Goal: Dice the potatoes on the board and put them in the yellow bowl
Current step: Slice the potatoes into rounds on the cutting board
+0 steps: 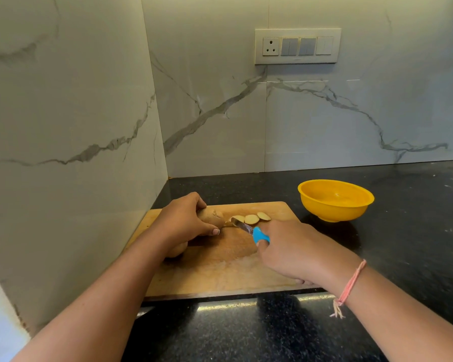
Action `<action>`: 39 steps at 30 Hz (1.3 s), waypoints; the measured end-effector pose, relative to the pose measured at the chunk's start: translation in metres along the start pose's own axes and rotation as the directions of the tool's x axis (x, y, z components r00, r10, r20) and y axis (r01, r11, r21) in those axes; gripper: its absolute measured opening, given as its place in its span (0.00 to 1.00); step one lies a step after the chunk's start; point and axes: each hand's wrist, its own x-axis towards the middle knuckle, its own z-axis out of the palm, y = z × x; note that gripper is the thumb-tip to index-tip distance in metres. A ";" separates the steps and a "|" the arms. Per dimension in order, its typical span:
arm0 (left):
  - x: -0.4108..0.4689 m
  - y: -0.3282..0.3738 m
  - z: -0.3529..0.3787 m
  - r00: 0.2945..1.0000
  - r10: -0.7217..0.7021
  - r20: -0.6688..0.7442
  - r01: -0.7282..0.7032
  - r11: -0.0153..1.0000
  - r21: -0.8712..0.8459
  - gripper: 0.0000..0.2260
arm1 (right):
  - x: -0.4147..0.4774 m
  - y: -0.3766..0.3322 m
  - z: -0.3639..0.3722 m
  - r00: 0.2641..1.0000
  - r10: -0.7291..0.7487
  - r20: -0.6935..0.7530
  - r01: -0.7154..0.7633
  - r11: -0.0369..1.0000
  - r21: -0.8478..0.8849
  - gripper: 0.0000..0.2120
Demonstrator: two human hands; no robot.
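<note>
Wooden board (220, 273) at counter (403, 231) edge, left hand (183, 220) round potato (211, 216), right hand (298, 252) round knife (256, 234).

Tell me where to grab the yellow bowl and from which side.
Pinch the bowl by its near rim, coming from above on the side facing the board: it stands upright, its flaring wall looks too wide to wrap, and the thin lip suits a pinch.

a single wide-angle head view looks forward and down from over the near edge of a black granite counter (403, 244), close above the work. it faces a corner of marble wall (324, 121), with the wooden cutting board (220, 273) low at centre, the yellow bowl (335, 202) at its 2 o'clock and a switch panel (298, 46) high toward 12 o'clock.
</note>
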 end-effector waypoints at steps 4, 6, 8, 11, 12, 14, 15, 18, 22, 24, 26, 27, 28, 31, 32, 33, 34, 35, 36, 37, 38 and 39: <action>0.000 -0.003 -0.001 1.000 -0.003 -0.008 0.003 1.000 -0.006 0.25 | -0.003 -0.001 -0.001 1.000 0.007 0.016 -0.007 1.000 0.000 0.19; 0.001 -0.006 -0.002 1.000 -0.008 -0.023 0.008 1.000 0.009 0.25 | -0.003 0.000 -0.001 1.000 0.019 0.025 -0.019 1.000 0.004 0.19; 0.001 -0.009 -0.004 0.999 -0.015 -0.034 0.016 1.000 0.010 0.24 | -0.001 0.001 0.000 0.998 0.046 0.037 -0.047 0.999 0.025 0.19; 0.001 -0.011 -0.004 0.999 -0.017 -0.028 0.017 1.000 0.002 0.24 | 0.002 0.003 0.001 0.993 0.091 0.080 -0.100 0.987 0.126 0.20; 0.001 -0.011 -0.004 1.000 -0.017 -0.022 0.017 1.000 -0.001 0.24 | 0.003 0.004 0.001 0.991 0.096 0.097 -0.112 0.978 0.178 0.21; 0.000 -0.011 -0.004 1.000 -0.019 -0.015 0.018 1.000 -0.005 0.25 | 0.004 0.004 0.001 0.990 0.088 0.112 -0.116 0.953 0.279 0.22; 0.000 -0.011 -0.004 1.000 -0.021 -0.013 0.021 1.000 -0.006 0.25 | 0.005 0.004 0.000 0.992 0.077 0.103 -0.106 0.942 0.319 0.22; 0.000 -0.010 -0.003 1.000 -0.025 -0.016 0.025 1.000 -0.005 0.24 | 0.005 -0.002 0.000 0.997 0.045 0.064 -0.067 0.914 0.399 0.21; 0.000 -0.009 -0.002 0.999 -0.036 -0.025 0.036 0.999 -0.001 0.26 | 0.004 -0.013 0.006 1.000 -0.005 0.024 -0.004 0.918 0.396 0.21; 0.000 -0.009 -0.002 0.999 -0.040 -0.030 0.039 0.999 -0.001 0.28 | 0.004 -0.016 0.010 1.000 -0.015 0.003 0.013 0.930 0.367 0.21; 0.000 -0.009 -0.002 0.998 -0.044 -0.034 0.044 0.999 0.002 0.29 | 0.005 -0.018 0.012 1.000 -0.017 -0.008 0.019 0.936 0.351 0.21; 0.000 -0.009 -0.002 0.998 -0.044 -0.032 0.045 0.999 0.007 0.30 | 0.004 -0.018 0.012 1.000 -0.020 -0.010 0.022 0.937 0.350 0.21; 0.001 -0.009 -0.002 0.999 -0.043 -0.029 0.044 0.999 0.011 0.30 | 0.004 -0.019 0.012 1.000 -0.025 -0.011 0.028 0.936 0.350 0.21; 0.001 -0.008 -0.002 0.999 -0.040 -0.019 0.040 0.999 0.016 0.30 | 0.003 -0.020 0.012 0.999 -0.048 -0.026 0.054 0.952 0.301 0.21; 0.001 -0.008 -0.002 0.999 -0.042 -0.018 0.042 0.999 0.015 0.30 | 0.003 -0.021 0.013 0.998 -0.051 -0.031 0.058 0.958 0.281 0.21; 0.001 -0.008 -0.002 0.999 -0.044 -0.019 0.045 0.999 0.015 0.30 | 0.003 -0.022 0.013 0.998 -0.050 -0.032 0.057 0.962 0.267 0.20; 0.002 -0.008 -0.002 0.999 -0.048 -0.021 0.048 0.999 0.015 0.30 | 0.003 -0.024 0.012 0.998 -0.047 -0.029 0.052 0.965 0.257 0.20; 0.002 -0.007 -0.002 0.999 -0.049 -0.024 0.049 0.999 0.017 0.29 | 0.004 -0.025 0.011 0.999 -0.041 -0.020 0.045 0.967 0.251 0.20; 0.002 -0.007 -0.003 0.998 -0.050 -0.026 0.051 0.999 0.018 0.29 | 0.004 -0.027 0.009 0.999 -0.035 -0.006 0.035 0.966 0.256 0.20; 0.002 -0.007 -0.003 0.998 -0.050 -0.028 0.050 0.999 0.017 0.29 | 0.005 -0.029 0.006 1.000 -0.026 0.014 0.022 0.963 0.270 0.20; 0.002 -0.007 -0.003 0.998 -0.049 -0.027 0.049 0.999 0.014 0.28 | 0.008 -0.030 0.003 0.999 -0.021 0.035 0.010 0.959 0.284 0.21; 0.002 -0.007 -0.003 0.999 -0.044 -0.026 0.045 0.999 0.012 0.28 | 0.011 -0.032 -0.001 0.998 -0.022 0.052 0.006 0.958 0.285 0.22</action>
